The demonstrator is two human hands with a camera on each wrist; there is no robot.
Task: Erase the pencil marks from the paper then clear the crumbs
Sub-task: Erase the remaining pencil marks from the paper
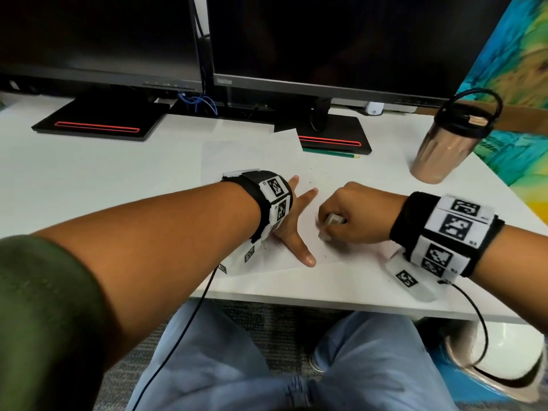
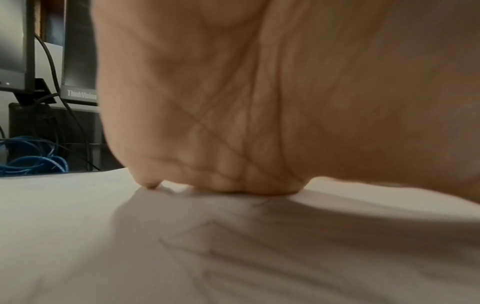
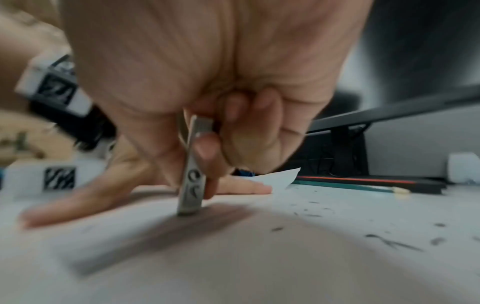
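Your right hand (image 1: pixel 353 213) pinches eraser (image 3: pixel 191 183) on paper (image 1: pixel 252 155); left hand (image 1: pixel 292 223) flat; tumbler (image 1: pixel 444 143) lidded, contents hidden

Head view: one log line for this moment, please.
phase: erasing | right hand: pinches eraser, tip on paper | left hand: flat, pins paper | crumbs: uncleared

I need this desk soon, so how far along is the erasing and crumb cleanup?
Partly done: dark crumbs already lie scattered on the paper, so some rubbing has happened. In hand: the right hand grips the eraser, its end on the sheet, while the left hand lies flat on the paper. Left: faint pencil marks show near the left palm, and the crumbs are uncleared.
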